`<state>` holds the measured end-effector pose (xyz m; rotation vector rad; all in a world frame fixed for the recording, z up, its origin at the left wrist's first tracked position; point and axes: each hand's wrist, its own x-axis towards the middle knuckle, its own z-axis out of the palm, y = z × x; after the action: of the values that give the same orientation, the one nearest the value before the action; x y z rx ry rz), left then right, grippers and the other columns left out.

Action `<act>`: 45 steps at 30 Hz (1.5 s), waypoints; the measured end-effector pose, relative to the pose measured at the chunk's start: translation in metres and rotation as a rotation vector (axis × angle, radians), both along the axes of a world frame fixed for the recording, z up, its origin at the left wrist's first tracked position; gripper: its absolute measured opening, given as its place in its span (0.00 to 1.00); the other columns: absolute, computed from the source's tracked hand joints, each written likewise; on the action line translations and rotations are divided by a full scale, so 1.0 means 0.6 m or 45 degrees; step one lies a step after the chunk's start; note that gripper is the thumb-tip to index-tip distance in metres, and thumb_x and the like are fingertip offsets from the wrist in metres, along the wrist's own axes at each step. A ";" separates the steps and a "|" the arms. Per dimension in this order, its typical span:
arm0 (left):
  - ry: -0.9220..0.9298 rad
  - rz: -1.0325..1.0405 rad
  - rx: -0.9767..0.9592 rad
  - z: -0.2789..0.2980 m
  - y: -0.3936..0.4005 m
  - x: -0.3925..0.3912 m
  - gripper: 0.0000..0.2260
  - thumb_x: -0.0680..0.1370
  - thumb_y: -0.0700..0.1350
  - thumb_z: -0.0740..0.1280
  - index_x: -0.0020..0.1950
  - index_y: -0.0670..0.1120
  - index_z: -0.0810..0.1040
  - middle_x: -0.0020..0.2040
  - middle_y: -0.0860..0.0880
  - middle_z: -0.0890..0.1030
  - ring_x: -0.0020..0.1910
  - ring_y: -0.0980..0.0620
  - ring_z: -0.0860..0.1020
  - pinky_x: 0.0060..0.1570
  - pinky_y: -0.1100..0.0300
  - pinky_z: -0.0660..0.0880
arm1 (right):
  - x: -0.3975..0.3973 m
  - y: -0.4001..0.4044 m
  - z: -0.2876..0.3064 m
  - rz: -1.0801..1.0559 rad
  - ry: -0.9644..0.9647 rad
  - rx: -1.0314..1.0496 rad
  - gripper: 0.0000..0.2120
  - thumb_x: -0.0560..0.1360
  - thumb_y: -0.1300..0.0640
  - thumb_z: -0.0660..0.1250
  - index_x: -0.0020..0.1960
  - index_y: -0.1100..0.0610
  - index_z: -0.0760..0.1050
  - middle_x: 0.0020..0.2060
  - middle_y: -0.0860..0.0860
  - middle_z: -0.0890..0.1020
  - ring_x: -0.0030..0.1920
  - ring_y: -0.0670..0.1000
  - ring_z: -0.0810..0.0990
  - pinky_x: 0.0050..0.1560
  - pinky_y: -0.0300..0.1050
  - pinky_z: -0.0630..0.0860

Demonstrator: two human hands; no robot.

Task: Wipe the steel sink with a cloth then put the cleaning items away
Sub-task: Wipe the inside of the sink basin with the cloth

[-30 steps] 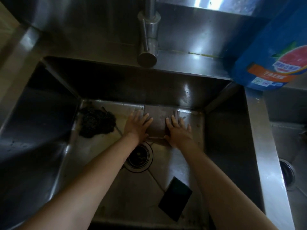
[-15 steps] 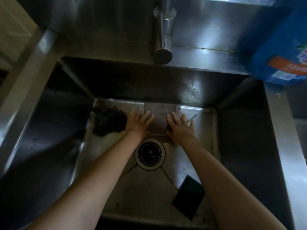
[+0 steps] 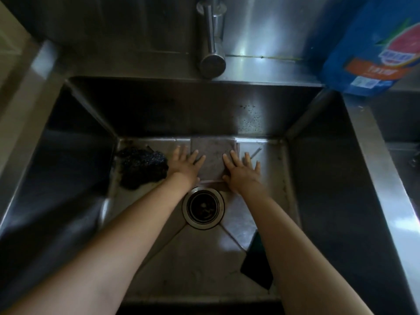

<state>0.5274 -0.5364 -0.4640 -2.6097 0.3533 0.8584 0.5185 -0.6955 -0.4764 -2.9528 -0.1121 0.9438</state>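
Flat square cloth point(image 3: 212, 159) — steel sink point(image 3: 341, 178)

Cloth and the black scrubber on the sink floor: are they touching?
Apart. The head view shows the left hand and a strip of bare steel between the scrubber and the cloth.

The right forearm point(image 3: 293, 246) covers much of the dark sponge point(image 3: 256, 267) near the sink's point(image 3: 329, 178) front right corner. The blue bottle point(image 3: 372, 48) is cut off by the top and right edges, its label print too small to read. The tap point(image 3: 211, 37) runs off the top edge, and both hands hide the side margins of the cloth point(image 3: 212, 155).
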 end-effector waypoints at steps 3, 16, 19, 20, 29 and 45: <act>-0.002 0.060 -0.028 -0.005 -0.001 0.002 0.31 0.81 0.58 0.52 0.77 0.54 0.39 0.78 0.51 0.40 0.76 0.41 0.38 0.71 0.42 0.36 | 0.002 -0.005 0.000 0.048 -0.013 -0.013 0.32 0.80 0.42 0.53 0.77 0.43 0.39 0.77 0.45 0.40 0.77 0.58 0.39 0.73 0.64 0.43; -0.200 0.083 -0.240 -0.019 0.020 0.004 0.32 0.79 0.59 0.56 0.77 0.55 0.44 0.79 0.52 0.47 0.77 0.44 0.43 0.72 0.41 0.41 | 0.020 -0.008 -0.004 0.258 -0.171 0.020 0.33 0.79 0.41 0.54 0.78 0.48 0.44 0.78 0.48 0.44 0.77 0.56 0.38 0.72 0.64 0.39; -0.123 0.062 -0.212 -0.023 0.017 -0.002 0.32 0.79 0.61 0.54 0.77 0.55 0.42 0.78 0.52 0.43 0.77 0.44 0.40 0.71 0.41 0.37 | 0.008 -0.017 -0.020 0.192 -0.157 0.033 0.34 0.79 0.39 0.52 0.77 0.46 0.40 0.77 0.47 0.41 0.76 0.56 0.37 0.73 0.63 0.39; -0.117 0.060 -0.227 -0.024 0.014 -0.002 0.32 0.79 0.61 0.54 0.77 0.55 0.41 0.78 0.52 0.43 0.77 0.45 0.39 0.71 0.41 0.36 | 0.006 -0.021 -0.019 0.182 -0.155 0.027 0.34 0.79 0.38 0.51 0.77 0.46 0.39 0.77 0.46 0.41 0.76 0.56 0.36 0.73 0.63 0.39; -0.063 0.015 -0.282 -0.026 -0.061 0.009 0.33 0.78 0.62 0.55 0.77 0.55 0.41 0.78 0.52 0.40 0.76 0.43 0.38 0.70 0.41 0.34 | -0.002 -0.096 -0.014 0.097 -0.115 -0.085 0.34 0.78 0.37 0.51 0.77 0.45 0.37 0.77 0.45 0.40 0.76 0.56 0.35 0.73 0.61 0.39; -0.090 -0.118 -0.371 -0.025 -0.160 0.026 0.34 0.78 0.62 0.55 0.77 0.54 0.41 0.78 0.51 0.41 0.76 0.40 0.38 0.70 0.41 0.35 | 0.005 -0.173 -0.006 0.104 -0.090 -0.468 0.34 0.79 0.37 0.48 0.77 0.48 0.37 0.78 0.51 0.42 0.76 0.54 0.35 0.73 0.55 0.34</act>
<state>0.5433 -0.6325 -0.4792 -2.8528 0.6162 0.7278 0.5217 -0.7995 -0.4802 -3.3429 -0.0680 0.9617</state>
